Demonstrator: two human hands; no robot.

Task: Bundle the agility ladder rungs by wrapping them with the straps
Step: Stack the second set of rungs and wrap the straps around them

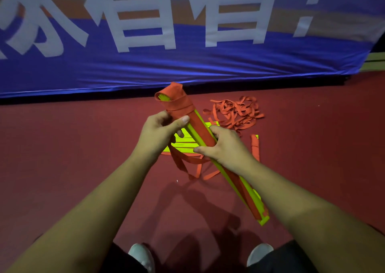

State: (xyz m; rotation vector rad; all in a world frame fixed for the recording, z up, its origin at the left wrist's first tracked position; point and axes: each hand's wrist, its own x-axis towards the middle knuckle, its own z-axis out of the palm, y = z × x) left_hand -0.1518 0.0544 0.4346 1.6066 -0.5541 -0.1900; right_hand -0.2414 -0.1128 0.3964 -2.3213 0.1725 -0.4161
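**Two hands, one bundle: strap goes round the stacked rungs**

Two bare hands hold a stack of yellow-green ladder rungs off the red floor, the bundle running from 11 o'clock at its far end to 5 o'clock at the near end. The left hand is closed round the upper part of the bundle, thumb pressed flat on the orange strap just below the turns already wound at the far tip. The right hand is wrapped round the middle of the stack, fingers curled over it and thumb reaching underneath. One run of strap lies lengthwise along the top face; loose tails hang from under the hands at 7 o'clock.

More rungs lie flat on the floor directly behind the hands, and a tangle of spare strap sits at 1 o'clock, well apart from the bundle.

Done well, the winding would likely call for the left thumb to pin the last turn while the free tail is drawn taut, each new turn laid just beside the one before and working toward 5 o'clock. Slack would probably let the rungs fan out at the unwrapped near end. Whether the right hand also pinches a strap tail cannot be told.
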